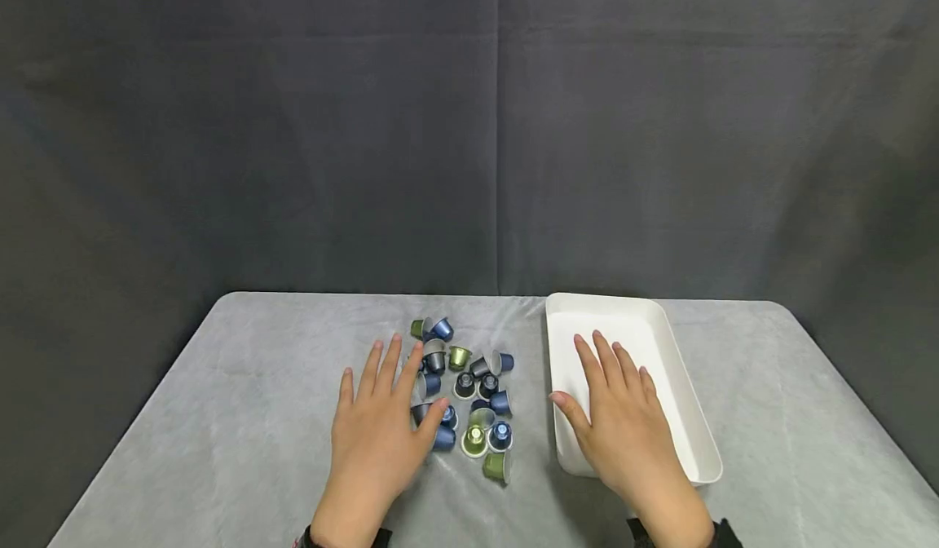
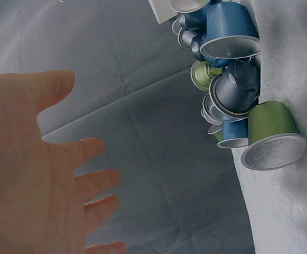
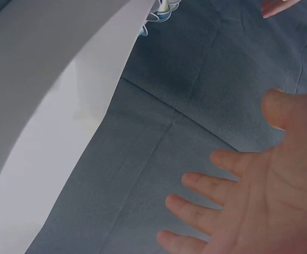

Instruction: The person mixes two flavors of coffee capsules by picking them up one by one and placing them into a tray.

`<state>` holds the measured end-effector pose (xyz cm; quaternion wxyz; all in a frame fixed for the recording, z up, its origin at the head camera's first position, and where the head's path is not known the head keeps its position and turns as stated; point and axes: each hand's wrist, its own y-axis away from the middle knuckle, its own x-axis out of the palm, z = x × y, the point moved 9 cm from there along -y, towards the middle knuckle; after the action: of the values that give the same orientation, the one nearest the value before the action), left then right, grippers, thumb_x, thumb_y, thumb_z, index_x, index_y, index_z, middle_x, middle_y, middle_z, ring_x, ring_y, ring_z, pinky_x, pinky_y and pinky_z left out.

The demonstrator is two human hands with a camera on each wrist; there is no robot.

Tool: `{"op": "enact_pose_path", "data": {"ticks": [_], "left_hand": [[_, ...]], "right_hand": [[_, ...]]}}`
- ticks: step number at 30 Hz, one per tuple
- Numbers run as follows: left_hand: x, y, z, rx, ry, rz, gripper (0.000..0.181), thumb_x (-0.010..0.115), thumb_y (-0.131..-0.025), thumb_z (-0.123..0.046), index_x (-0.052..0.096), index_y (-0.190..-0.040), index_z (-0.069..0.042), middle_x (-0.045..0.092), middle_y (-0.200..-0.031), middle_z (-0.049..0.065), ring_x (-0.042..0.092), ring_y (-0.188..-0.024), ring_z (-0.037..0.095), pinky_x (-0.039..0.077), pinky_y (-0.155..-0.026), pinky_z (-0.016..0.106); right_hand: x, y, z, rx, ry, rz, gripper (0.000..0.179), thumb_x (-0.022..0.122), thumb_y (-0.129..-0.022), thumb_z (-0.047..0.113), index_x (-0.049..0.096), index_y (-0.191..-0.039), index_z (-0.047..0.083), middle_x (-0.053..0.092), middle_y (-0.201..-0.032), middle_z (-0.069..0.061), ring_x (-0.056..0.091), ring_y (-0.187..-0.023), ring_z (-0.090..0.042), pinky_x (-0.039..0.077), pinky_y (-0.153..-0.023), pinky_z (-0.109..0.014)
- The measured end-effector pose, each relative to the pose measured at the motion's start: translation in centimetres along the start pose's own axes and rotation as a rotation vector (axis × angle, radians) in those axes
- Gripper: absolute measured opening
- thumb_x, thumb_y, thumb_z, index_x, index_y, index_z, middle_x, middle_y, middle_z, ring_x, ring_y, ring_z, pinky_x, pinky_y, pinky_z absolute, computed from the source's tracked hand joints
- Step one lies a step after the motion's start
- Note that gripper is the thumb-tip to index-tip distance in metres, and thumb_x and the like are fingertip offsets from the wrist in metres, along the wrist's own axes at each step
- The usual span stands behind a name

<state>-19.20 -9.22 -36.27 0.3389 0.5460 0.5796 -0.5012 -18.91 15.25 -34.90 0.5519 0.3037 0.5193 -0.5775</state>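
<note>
My left hand (image 1: pixel 381 434) is held with fingers spread at the left side of a loose group of coffee capsules, holding nothing. In the left wrist view a gap shows between that hand (image 2: pixel 42 164) and the capsules. The capsules are green, blue and dark grey; a green capsule (image 1: pixel 496 466) lies on its side at the near end, and a blue capsule (image 1: pixel 500 435) stands close by. My right hand (image 1: pixel 627 426), fingers also spread, is over the white tray (image 1: pixel 685 417) and holds nothing. Part of the group is hidden behind the left hand.
A grey cloth covers the table (image 1: pixel 220 450). The white tray stands to the right of the capsules, near the table's far edge. Behind the table hangs a dark grey curtain (image 1: pixel 469 140).
</note>
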Motion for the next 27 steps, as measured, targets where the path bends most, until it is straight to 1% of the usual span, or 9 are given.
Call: {"op": "enact_pose_path", "data": {"ticks": [5, 9, 13, 17, 20, 23, 27], "left_hand": [[-0.1, 0.0, 0.3, -0.012, 0.009, 0.006, 0.072, 0.057, -0.096, -0.053, 0.036, -0.154, -0.018, 0.029, -0.160, 0.012, 0.021, -0.148, 0.034, 0.013, -0.115, 0.062], [-0.4, -0.2, 0.5, -0.019, 0.016, -0.007, 0.071, 0.056, -0.096, -0.053, 0.036, -0.155, -0.019, 0.032, -0.159, 0.012, 0.027, -0.145, 0.036, 0.018, -0.114, 0.063], [-0.5, -0.4, 0.7, -0.023, 0.018, 0.000, 0.072, 0.056, -0.096, -0.053, 0.034, -0.155, -0.019, 0.032, -0.158, 0.012, 0.028, -0.145, 0.036, 0.020, -0.113, 0.064], [-0.4, -0.4, 1.0, -0.029, 0.005, 0.015, 0.072, 0.056, -0.096, -0.053, 0.034, -0.155, -0.019, 0.032, -0.158, 0.013, 0.028, -0.145, 0.037, 0.021, -0.112, 0.064], [-0.3, -0.4, 1.2, -0.028, -0.001, 0.025, 0.070, 0.058, -0.096, -0.050, 0.036, -0.154, -0.018, 0.036, -0.156, 0.014, 0.032, -0.143, 0.037, 0.024, -0.110, 0.065], [0.1, -0.4, 1.3, -0.027, 0.010, 0.044, 0.066, 0.062, -0.095, -0.045, 0.043, -0.150, -0.014, 0.041, -0.152, 0.016, 0.038, -0.139, 0.039, 0.029, -0.107, 0.065], [0.7, -0.3, 1.6, -0.047, 0.022, 0.072, 0.059, 0.067, -0.093, -0.038, 0.053, -0.142, -0.007, 0.048, -0.145, 0.019, 0.049, -0.128, 0.039, 0.040, -0.099, 0.061]], "right_hand": [[0.0, 0.1, -0.1, 0.005, -0.018, 0.007, 0.067, 0.055, -0.100, 0.040, 0.030, -0.154, 0.008, 0.027, -0.158, -0.019, 0.024, -0.143, -0.043, 0.021, -0.110, -0.065], [0.0, 0.0, -0.2, 0.003, -0.024, 0.011, 0.067, 0.054, -0.101, 0.041, 0.030, -0.154, 0.008, 0.026, -0.158, -0.019, 0.024, -0.143, -0.043, 0.021, -0.110, -0.065], [-0.1, -0.2, -0.2, 0.002, -0.024, 0.006, 0.067, 0.056, -0.100, 0.040, 0.031, -0.154, 0.008, 0.027, -0.158, -0.019, 0.025, -0.142, -0.043, 0.022, -0.109, -0.066], [0.2, -0.4, 0.1, -0.009, -0.025, 0.010, 0.065, 0.057, -0.100, 0.037, 0.033, -0.153, 0.007, 0.028, -0.157, -0.020, 0.027, -0.141, -0.044, 0.026, -0.108, -0.066], [0.3, -0.3, 0.2, -0.016, -0.020, 0.009, 0.064, 0.059, -0.099, 0.034, 0.036, -0.151, 0.005, 0.030, -0.156, -0.021, 0.031, -0.139, -0.045, 0.029, -0.107, -0.065], [0.1, -0.1, -0.4, -0.005, -0.027, 0.010, 0.062, 0.062, -0.098, 0.031, 0.040, -0.149, 0.003, 0.032, -0.155, -0.022, 0.034, -0.137, -0.046, 0.031, -0.106, -0.063], [0.2, 1.1, -2.4, 0.030, -0.068, 0.074, 0.063, 0.064, -0.097, 0.033, 0.041, -0.148, 0.004, 0.033, -0.155, -0.021, 0.034, -0.138, -0.044, 0.033, -0.105, -0.063]]}}
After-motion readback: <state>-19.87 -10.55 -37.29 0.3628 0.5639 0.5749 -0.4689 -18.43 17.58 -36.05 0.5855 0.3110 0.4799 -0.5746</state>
